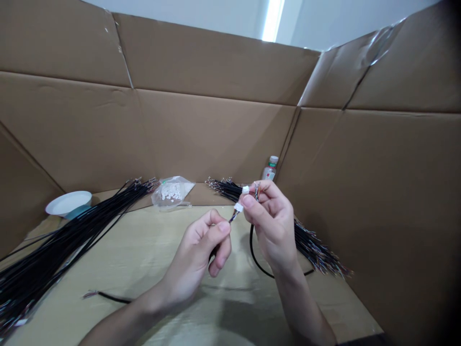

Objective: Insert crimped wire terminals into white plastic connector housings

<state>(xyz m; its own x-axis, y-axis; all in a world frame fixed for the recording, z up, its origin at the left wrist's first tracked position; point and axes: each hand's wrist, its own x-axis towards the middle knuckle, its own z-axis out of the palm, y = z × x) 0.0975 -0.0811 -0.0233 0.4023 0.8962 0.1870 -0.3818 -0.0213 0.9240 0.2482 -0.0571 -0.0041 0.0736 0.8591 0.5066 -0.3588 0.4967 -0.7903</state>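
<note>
My left hand (205, 247) is closed round a black cable, gripping it just behind its thin coloured wires (233, 216). Those wires run into a small white connector (238, 207) at the cable's end. My right hand (272, 218) pinches a second white connector (245, 190) between thumb and fingers, just above the first one. Loose coloured wire ends (257, 191) stick up between its fingers. A black cable (256, 254) curves down below my right hand; I cannot tell which wire ends belong to it.
A long bundle of black cables (68, 245) lies on the left, near a white bowl (69, 203). Behind are a plastic bag (173, 193) of small white pieces and a bottle (270, 169). Another cable bundle (317, 247) lies to the right. Cardboard walls (216, 134) surround the table.
</note>
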